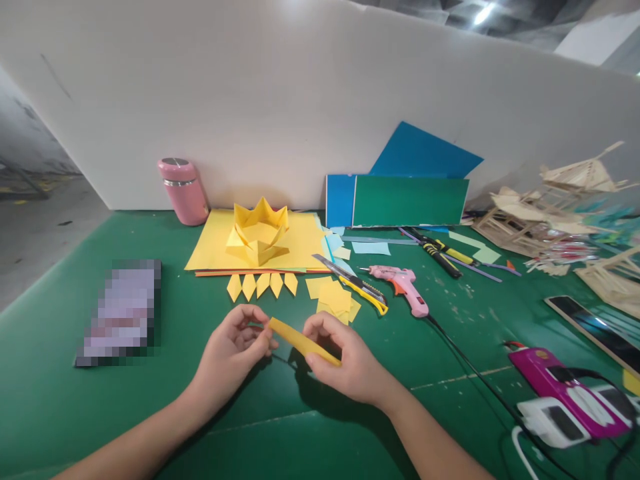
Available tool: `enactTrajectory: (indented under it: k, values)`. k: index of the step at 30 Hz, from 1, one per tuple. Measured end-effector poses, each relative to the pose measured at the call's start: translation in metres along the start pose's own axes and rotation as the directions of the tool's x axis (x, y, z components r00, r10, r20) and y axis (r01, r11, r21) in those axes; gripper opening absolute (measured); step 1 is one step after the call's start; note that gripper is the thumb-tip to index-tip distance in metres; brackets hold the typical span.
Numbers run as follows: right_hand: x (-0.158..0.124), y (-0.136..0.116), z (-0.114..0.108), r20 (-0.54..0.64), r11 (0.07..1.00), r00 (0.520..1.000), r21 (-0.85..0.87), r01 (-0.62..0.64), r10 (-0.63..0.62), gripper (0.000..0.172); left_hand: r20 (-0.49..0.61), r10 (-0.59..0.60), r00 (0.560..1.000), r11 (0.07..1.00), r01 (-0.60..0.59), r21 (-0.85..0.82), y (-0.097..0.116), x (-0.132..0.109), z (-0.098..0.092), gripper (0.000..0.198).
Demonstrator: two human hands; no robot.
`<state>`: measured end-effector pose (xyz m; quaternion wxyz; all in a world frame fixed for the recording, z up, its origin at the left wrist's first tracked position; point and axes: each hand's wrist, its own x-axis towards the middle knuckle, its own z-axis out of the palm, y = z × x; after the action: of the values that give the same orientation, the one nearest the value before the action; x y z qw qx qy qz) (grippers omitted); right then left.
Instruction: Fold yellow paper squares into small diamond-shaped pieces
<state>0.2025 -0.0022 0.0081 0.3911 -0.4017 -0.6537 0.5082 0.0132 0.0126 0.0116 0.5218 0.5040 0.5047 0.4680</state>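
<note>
Between my two hands, a folded strip of yellow paper point(300, 340) is held above the green table. My left hand point(240, 340) pinches its upper left end between thumb and fingertips. Lower down, my right hand point(345, 360) has closed around the other end, thumb in front and fingers behind. Just beyond lie several small yellow paper diamonds point(263, 286) in a row and a loose pile of yellow paper squares point(334, 298). A folded yellow paper crown shape point(258, 233) sits farther back on a stack of yellow sheets point(310, 240).
A utility knife point(363, 290) and a pink glue gun point(400, 280), its cord trailing right, lie beyond my right hand. A pink flask point(183, 191) stands at the back left. On the right are a magenta power strip point(565, 393), a phone point(595, 333) and wooden stick models point(525, 213).
</note>
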Motion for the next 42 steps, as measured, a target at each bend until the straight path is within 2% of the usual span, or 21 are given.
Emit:
enactTrajectory:
  k: [4,10,13,17,22,24,26,27,29,31,33,35,37,42]
  values:
    - [0.001,-0.004,-0.005,0.068,0.995,0.996,0.083,-0.056,0.050,0.025,0.074,-0.007,0.997,0.999,0.005,0.034,-0.002,-0.002,-0.001,0.021]
    - [0.004,-0.003,-0.004,0.034,0.990,0.991,0.050,-0.131,0.129,0.029,0.127,0.046,0.991,0.998,-0.051,0.038,-0.007,-0.004,0.001,0.016]
    - [0.004,0.001,-0.002,0.052,0.979,0.983,0.097,-0.181,0.176,0.031,0.135,0.071,0.988,0.997,-0.074,0.022,-0.006,-0.005,0.002,0.016]
    - [0.003,0.005,-0.002,0.063,0.963,0.980,0.185,-0.197,0.189,0.041,0.153,0.071,0.986,0.996,-0.079,0.043,-0.007,-0.006,0.002,0.017]
    - [0.005,0.007,-0.002,0.028,0.976,0.984,0.131,-0.176,0.174,0.027,0.167,0.110,0.980,0.984,-0.131,0.124,-0.012,-0.005,0.001,0.009]
    - [0.005,0.009,-0.002,0.011,0.979,0.985,0.103,-0.174,0.174,0.022,0.175,0.188,0.967,0.951,-0.224,0.215,-0.015,-0.005,0.000,0.004]
    - [0.006,0.011,-0.001,-0.020,0.983,0.984,0.060,-0.175,0.177,0.018,0.197,0.340,0.920,0.851,-0.390,0.353,-0.016,-0.007,-0.002,0.013]
    - [0.006,0.012,-0.001,-0.039,0.984,0.984,0.034,-0.172,0.173,0.016,0.227,0.424,0.877,0.766,-0.481,0.426,-0.016,-0.008,-0.003,0.022]
    - [0.006,0.013,0.000,-0.067,0.989,0.987,-0.012,-0.148,0.147,0.014,0.354,0.535,0.767,0.568,-0.637,0.521,-0.015,-0.012,-0.004,0.038]
    - [0.006,0.014,0.001,-0.071,0.992,0.991,-0.048,-0.115,0.112,0.018,0.529,0.526,0.666,0.419,-0.744,0.521,-0.011,-0.016,-0.004,0.042]
    - [0.005,0.014,0.001,-0.072,0.991,0.994,-0.103,-0.091,0.084,0.027,0.662,0.443,0.605,0.364,-0.796,0.483,-0.008,-0.018,-0.003,0.030]
    - [0.005,0.015,0.001,-0.092,0.979,0.994,-0.190,-0.068,0.051,0.038,0.721,0.367,0.588,0.344,-0.806,0.482,-0.006,-0.019,-0.001,0.023]
    - [0.004,0.015,0.000,-0.108,0.957,0.994,-0.288,-0.034,0.003,0.044,0.737,0.324,0.593,0.339,-0.801,0.494,-0.004,-0.018,0.000,0.025]
    - [0.006,0.017,-0.001,-0.160,0.917,0.986,-0.398,-0.022,-0.046,0.031,0.731,0.338,0.593,0.331,-0.802,0.497,-0.004,-0.019,0.000,0.026]
